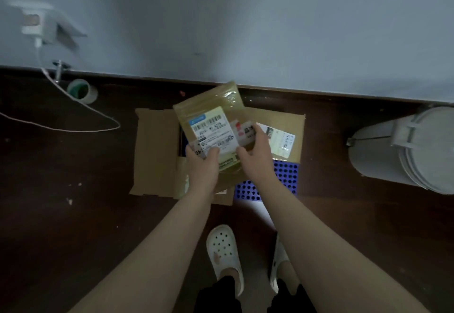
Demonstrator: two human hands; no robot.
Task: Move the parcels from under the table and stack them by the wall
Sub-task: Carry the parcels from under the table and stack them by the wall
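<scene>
A flat brown padded parcel (211, 106) with a white shipping label is held above the floor near the wall. My left hand (202, 163) grips its lower left corner, thumb on the label. My right hand (255, 155) grips its lower right side. Below it lie flat cardboard parcels (154, 150), one with a white label (282, 140), stacked on the dark floor by the pale wall (245, 30). A blue perforated tray (285, 172) shows under the stack on the right.
A grey lidded bin (403, 148) lies on its side at the right. A tape roll (82, 90), a white cable (73, 113) and a wall plug (32, 22) are at the left. My feet in white clogs (224, 253) stand just behind the stack.
</scene>
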